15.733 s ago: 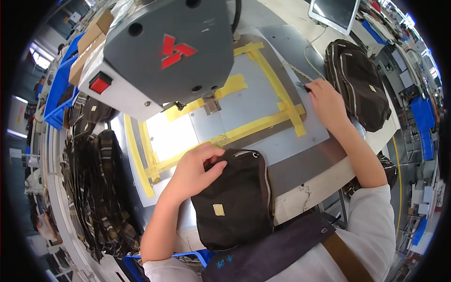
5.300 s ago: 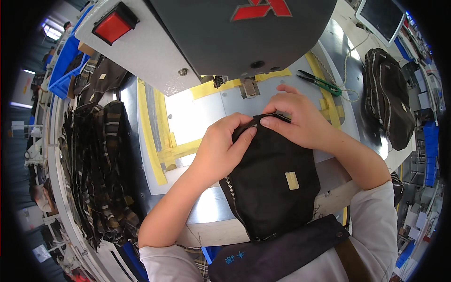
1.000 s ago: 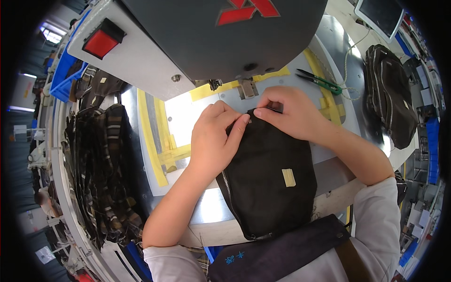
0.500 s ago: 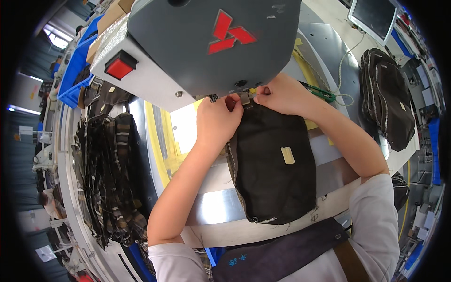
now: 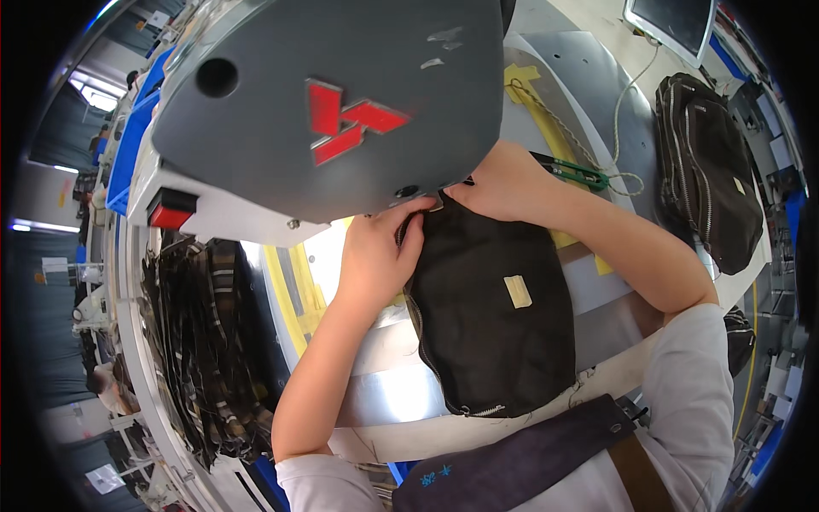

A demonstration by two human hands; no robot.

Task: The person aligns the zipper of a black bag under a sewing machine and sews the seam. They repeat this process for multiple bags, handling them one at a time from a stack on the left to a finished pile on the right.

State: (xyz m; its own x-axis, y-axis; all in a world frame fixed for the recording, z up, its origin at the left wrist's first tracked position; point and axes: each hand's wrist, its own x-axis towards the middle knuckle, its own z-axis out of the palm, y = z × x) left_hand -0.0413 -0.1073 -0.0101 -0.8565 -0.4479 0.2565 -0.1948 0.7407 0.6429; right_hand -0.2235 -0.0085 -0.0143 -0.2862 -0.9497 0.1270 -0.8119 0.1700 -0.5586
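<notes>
A dark zippered fabric piece (image 5: 482, 341) with a small cream patch (image 5: 517, 290) lies on the metal bed beneath a grey machine head (image 5: 256, 119). My left hand (image 5: 380, 252) is closed on its upper left edge, thumb and fingers bent close under the head. My right hand (image 5: 510, 186) pinches the upper right edge, its fingertips partly hidden by the machine. Green-handled scissors (image 5: 589, 175) lie just behind my right hand, beside a twisted cord. Yellow tape (image 5: 292, 290) borders the plate under the fabric.
Plaid fabric pieces (image 5: 205, 341) pile at the left, near blue bins (image 5: 128, 154). A red switch (image 5: 171, 213) sits on the machine's side. At the right are stacked dark zippered pieces (image 5: 708, 179) and a screen (image 5: 670, 26). A co-worker (image 5: 111, 384) shows at the far left.
Over the last second both hands moved forward, carrying the fabric under the machine head. Earliest, my right hand was at the scissors and the fabric's long zipper faced right; it now faces left.
</notes>
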